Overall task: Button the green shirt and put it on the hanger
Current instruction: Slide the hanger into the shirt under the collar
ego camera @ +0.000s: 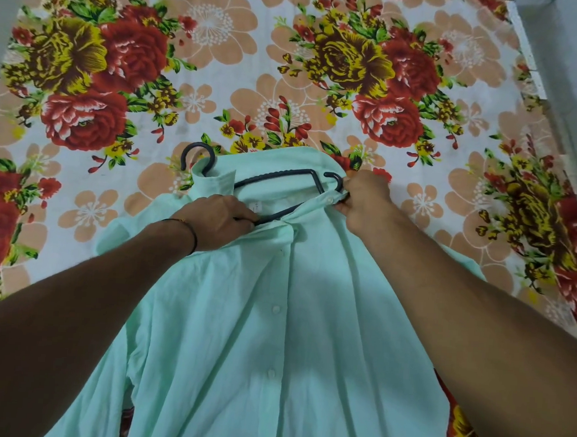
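A pale green shirt (283,336) lies front-up on the bed, its placket buttoned down the middle with several white buttons showing. A dark hanger (276,177) sits partly inside the open neck; its hook (198,157) sticks out past the collar at the upper left. My left hand (217,220) grips the hanger's lower bar together with the fabric at the left of the neck opening. My right hand (365,202) pinches the collar's right end beside the hanger's small end hook (335,180). The rest of the hanger is hidden under cloth.
A floral bedsheet (289,66) with red, yellow and peach flowers covers the bed all around the shirt. The bed's right edge (529,64) meets a pale wall or floor at the upper right. A grey surface (2,15) borders the far left.
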